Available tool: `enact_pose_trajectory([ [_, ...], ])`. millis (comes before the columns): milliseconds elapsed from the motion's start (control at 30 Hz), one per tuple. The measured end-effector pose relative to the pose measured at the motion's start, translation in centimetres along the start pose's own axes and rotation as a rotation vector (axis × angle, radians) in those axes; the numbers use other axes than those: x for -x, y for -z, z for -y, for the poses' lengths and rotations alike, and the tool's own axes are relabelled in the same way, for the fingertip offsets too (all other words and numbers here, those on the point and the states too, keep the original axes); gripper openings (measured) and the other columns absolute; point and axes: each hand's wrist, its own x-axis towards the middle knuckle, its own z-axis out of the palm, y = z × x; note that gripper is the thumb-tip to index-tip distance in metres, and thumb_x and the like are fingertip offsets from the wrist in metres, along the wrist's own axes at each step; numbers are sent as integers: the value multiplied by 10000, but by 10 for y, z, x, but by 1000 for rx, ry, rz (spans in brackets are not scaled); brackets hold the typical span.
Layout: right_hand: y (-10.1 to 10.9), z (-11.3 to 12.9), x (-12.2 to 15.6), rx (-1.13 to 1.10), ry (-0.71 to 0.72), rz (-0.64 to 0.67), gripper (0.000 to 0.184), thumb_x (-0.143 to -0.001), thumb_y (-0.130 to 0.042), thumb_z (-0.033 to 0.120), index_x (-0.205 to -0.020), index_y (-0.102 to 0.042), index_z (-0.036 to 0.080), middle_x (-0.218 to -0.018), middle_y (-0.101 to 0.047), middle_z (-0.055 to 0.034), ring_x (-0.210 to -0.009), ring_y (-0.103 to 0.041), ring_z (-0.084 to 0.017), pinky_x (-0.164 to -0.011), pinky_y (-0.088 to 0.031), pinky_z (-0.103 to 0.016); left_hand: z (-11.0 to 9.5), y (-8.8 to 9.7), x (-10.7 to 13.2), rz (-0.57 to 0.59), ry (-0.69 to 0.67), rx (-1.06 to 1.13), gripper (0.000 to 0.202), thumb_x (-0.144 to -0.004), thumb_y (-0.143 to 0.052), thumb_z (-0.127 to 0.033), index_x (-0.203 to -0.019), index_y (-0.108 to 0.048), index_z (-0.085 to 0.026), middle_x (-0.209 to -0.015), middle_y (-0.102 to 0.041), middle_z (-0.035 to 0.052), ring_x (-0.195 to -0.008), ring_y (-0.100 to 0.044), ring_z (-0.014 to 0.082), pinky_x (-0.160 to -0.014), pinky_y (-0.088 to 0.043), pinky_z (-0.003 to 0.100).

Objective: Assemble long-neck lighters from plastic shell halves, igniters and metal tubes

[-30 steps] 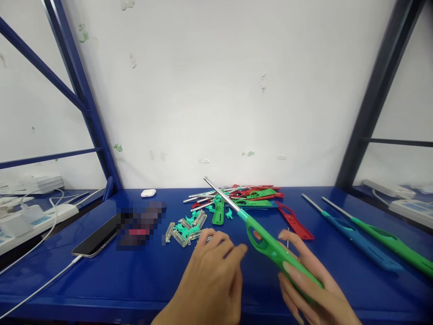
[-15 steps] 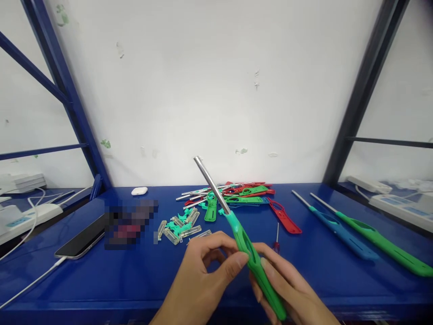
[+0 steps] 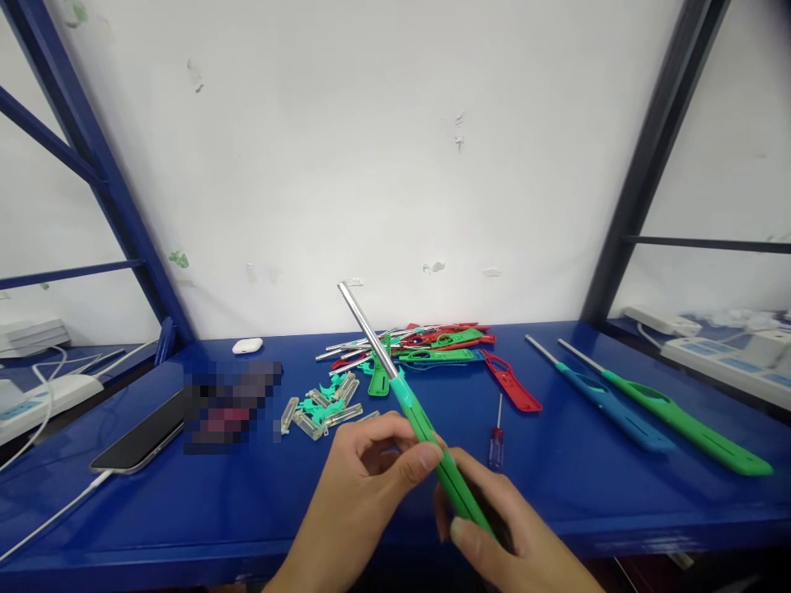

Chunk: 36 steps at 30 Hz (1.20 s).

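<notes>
Both hands hold one green long-nosed lighter (image 3: 415,412) above the blue table (image 3: 587,486). Its metal tube points up and to the left toward the wall. My left hand (image 3: 364,486) pinches the lighter's middle between thumb and fingers. My right hand (image 3: 500,535) is wrapped round its handle end near the bottom edge. A small red-handled screwdriver (image 3: 495,441) lies on the table just right of the hands. Behind the hands are small clear and teal parts (image 3: 321,408) and a pile of green and red lighter shells with metal tubes (image 3: 432,346).
A blue lighter (image 3: 602,397) and a green lighter (image 3: 673,412) lie on the right. A phone (image 3: 139,441) on a white cable and a white earbud case (image 3: 247,345) are on the left. Blue rack posts stand at both sides; power strips sit beyond them.
The lighter has turned from lying flat in my right hand to edge-on, tube raised. My left hand has come over and pinched its middle. The view shifted slightly, uncovering the screwdriver.
</notes>
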Motion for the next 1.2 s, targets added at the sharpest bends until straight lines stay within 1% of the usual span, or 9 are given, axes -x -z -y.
enact_pose_trajectory([
  [133,-9,-2,-6,158,52,-9,445,-1015,-523,631,-1159,-723,261,-894,-738,-24,-834,-659,-216,-789,-516,-303,10,2,-2,-106,-6,-78,267,-833,-871,-410,-772,-798,-160,-767,-713,23,-727,-610,146,-665,-476,215],
  [233,-13,-5,-11,99,43,16,462,-1094,-378,588,-1147,-668,232,-854,-724,0,-568,-551,-120,-605,-454,-248,15,3,-5,-230,-17,1,345,-832,-870,-458,-711,-757,-156,-654,-637,-12,-599,-509,94,-581,-420,197],
  [300,-13,-7,-13,57,37,-41,498,-1104,-340,601,-1115,-660,218,-803,-706,10,-525,-507,-102,-586,-434,-241,17,3,-7,-242,9,74,331,-823,-881,-476,-808,-762,-167,-714,-659,-10,-635,-541,98,-603,-438,195],
  [400,-13,-8,-11,36,13,-98,574,-1102,-307,627,-948,-669,208,-655,-641,28,-502,-492,-110,-560,-412,-244,20,5,-9,-106,64,162,422,-779,-932,-430,-1090,-769,-194,-990,-742,48,-918,-672,172,-795,-526,237],
  [500,-14,-5,-7,95,40,-72,599,-1100,-301,625,-833,-650,218,-691,-688,7,-500,-502,-115,-554,-413,-258,21,7,-10,6,51,180,561,-789,-936,-393,-1281,-727,-225,-1106,-749,70,-1056,-682,205,-941,-527,289],
  [700,-15,-2,-4,410,171,-65,505,-1087,-395,532,-746,-613,229,-593,-647,2,-608,-568,-167,-601,-387,-283,21,10,-6,120,178,213,329,-778,-941,-394,-989,-810,-178,-967,-760,61,-840,-680,155,-729,-518,220],
  [833,-13,0,-6,456,336,-177,393,-1052,-484,428,-755,-620,208,-575,-583,25,-464,-462,-111,-491,-325,-266,21,14,-7,189,100,259,273,-767,-950,-350,-926,-811,-176,-938,-766,69,-909,-708,208,-839,-550,297],
  [967,-12,8,-2,587,529,-366,346,-1009,-565,309,-677,-568,215,-540,-577,29,-433,-527,-101,-479,-360,-240,24,18,-10,278,7,285,204,-815,-917,-286,-949,-796,-192,-963,-747,67,-965,-704,224,-875,-559,336],
  [1200,-7,15,4,692,624,-386,238,-1011,-582,291,-817,-691,206,-595,-682,10,-479,-666,-137,-512,-448,-255,23,20,-9,403,-50,299,158,-875,-866,-222,-1007,-781,-226,-1022,-749,59,-1011,-699,210,-912,-555,349],
])
